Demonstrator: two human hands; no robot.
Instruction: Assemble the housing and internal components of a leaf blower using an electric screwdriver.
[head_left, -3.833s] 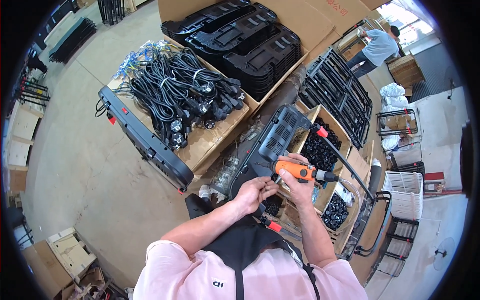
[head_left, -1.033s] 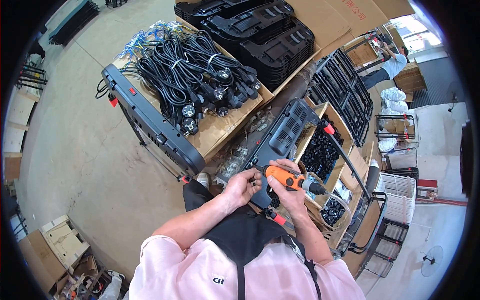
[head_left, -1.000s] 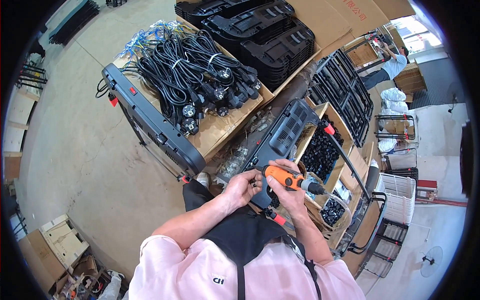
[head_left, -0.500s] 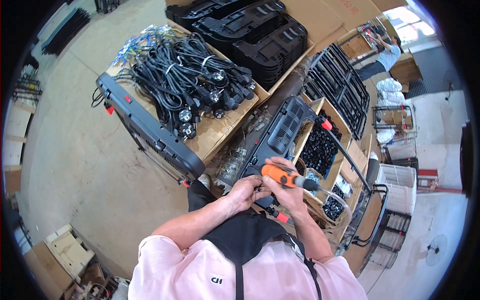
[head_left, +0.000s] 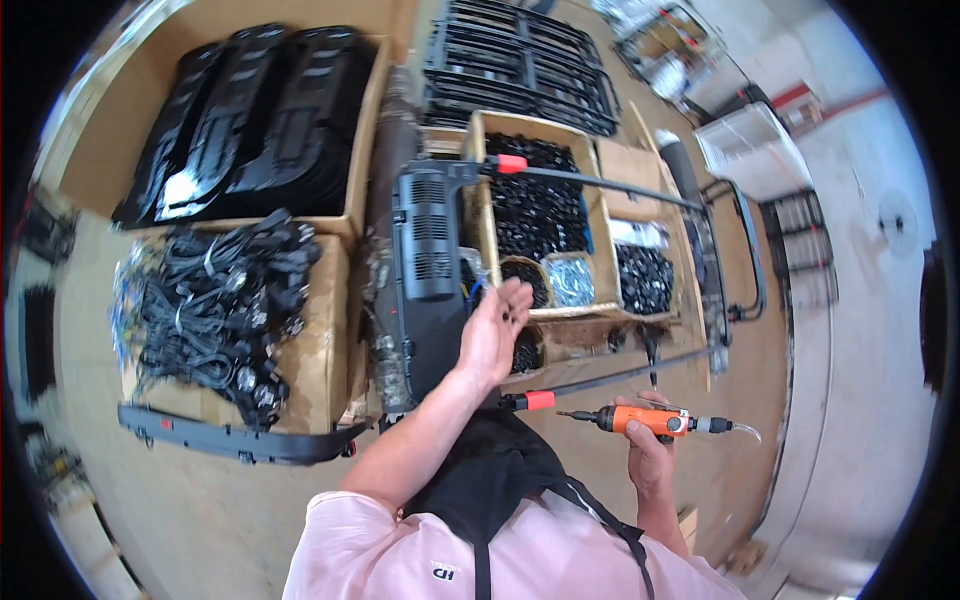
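A worker's left hand (head_left: 495,335) hangs open over the middle of the assembly surface, fingers (head_left: 515,298) spread and holding nothing, just above a long black housing (head_left: 428,275) that lies near-to-far along the surface and beside a small tub of black screws (head_left: 525,280). The right hand (head_left: 648,455) is clenched around an orange power screwdriver (head_left: 645,420), held level near the worker's chest with its bit pointing left and a clear hose trailing off to the right.

Beyond the hands, a cardboard box of black fittings (head_left: 535,205) sits at the far side, with a second tub of pale metal parts (head_left: 572,280) beside the screws. A thin black rod with a red tip (head_left: 590,178) crosses above the boxes. To the left, a carton of coiled black cables (head_left: 215,300) and, farther off, a box of stacked black panels (head_left: 260,120).

The risks look plain enough. With the screwdriver away from the housing and gripped one-handed (the hose dragging at its tail), a tug could swing the bit toward the open left hand. The left hand, reaching across crowded tubs, could likely tip loose screws into the housing vents or onto the floor. The housing itself appears unclamped and might shift under pressure.
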